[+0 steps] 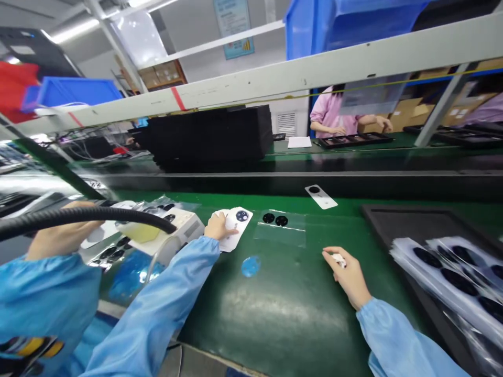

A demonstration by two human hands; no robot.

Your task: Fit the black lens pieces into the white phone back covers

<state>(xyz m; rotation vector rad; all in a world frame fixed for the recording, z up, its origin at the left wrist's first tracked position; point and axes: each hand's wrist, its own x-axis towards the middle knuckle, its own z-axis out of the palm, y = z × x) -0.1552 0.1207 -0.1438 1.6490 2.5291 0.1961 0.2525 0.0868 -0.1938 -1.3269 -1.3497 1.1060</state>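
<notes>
My left hand (219, 228) rests on a small stack of white cards (236, 238), its fingers closed over their left edge and the thumb lying across the top. A round dark camera-lens print shows near the top card's upper corner. To the right of the cards, a clear plastic sleeve (281, 235) with two black round pieces (275, 219) lies flat. A round blue film (250, 266) is on the green mat below them. Over the mat at the right, my right hand (348, 275) is pinched around a small white crumpled piece (338, 259).
A single white card (321, 197) lies further back. At right, clear-bagged black round parts (451, 272) sit in a black tray (381, 217). Left are a black corrugated hose (118, 213), a white device (184, 228) and a co-worker's hand (63, 233). Across stands a person in pink (328, 112).
</notes>
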